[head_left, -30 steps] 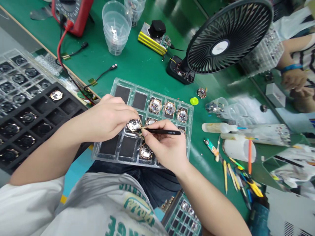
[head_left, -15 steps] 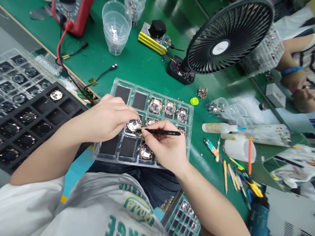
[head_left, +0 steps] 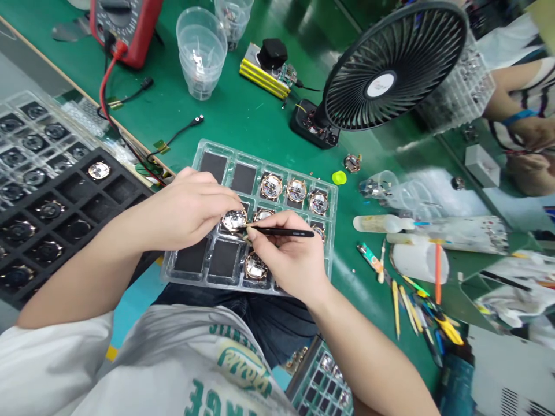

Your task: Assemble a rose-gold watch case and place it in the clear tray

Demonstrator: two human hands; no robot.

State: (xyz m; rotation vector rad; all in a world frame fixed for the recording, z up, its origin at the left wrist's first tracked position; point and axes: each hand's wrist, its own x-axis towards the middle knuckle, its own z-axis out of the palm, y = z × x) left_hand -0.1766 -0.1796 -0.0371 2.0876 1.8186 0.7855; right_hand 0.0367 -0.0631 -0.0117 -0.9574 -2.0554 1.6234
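Observation:
A clear plastic tray (head_left: 203, 276) with black-lined compartments lies before me, holding several round watch movements. My right hand (head_left: 290, 248) pinches black tweezers (head_left: 286, 232), their tips pointing left at one movement (head_left: 234, 219) near the tray's middle. My left hand (head_left: 195, 211) is curled at that same movement's left edge, its fingers pressed together on the rim. The left fingertips partly cover the movement. Three more movements, one of them a round rose-rimmed one (head_left: 271, 186), sit in the tray's far row. Another movement (head_left: 255, 266) lies in the near row.
A black foam tray (head_left: 87, 190) is at the left. Behind stand a red multimeter (head_left: 130, 34), clear cups (head_left: 200, 52) and a black fan (head_left: 390, 75). Hand tools (head_left: 416, 312) and a white cup (head_left: 418, 262) lie right. Another person's hands (head_left: 535, 136) show at the upper right.
The view has shifted slightly, so the fan and the things at the right sit a little further left. My hands keep nearly the same pose at the movement.

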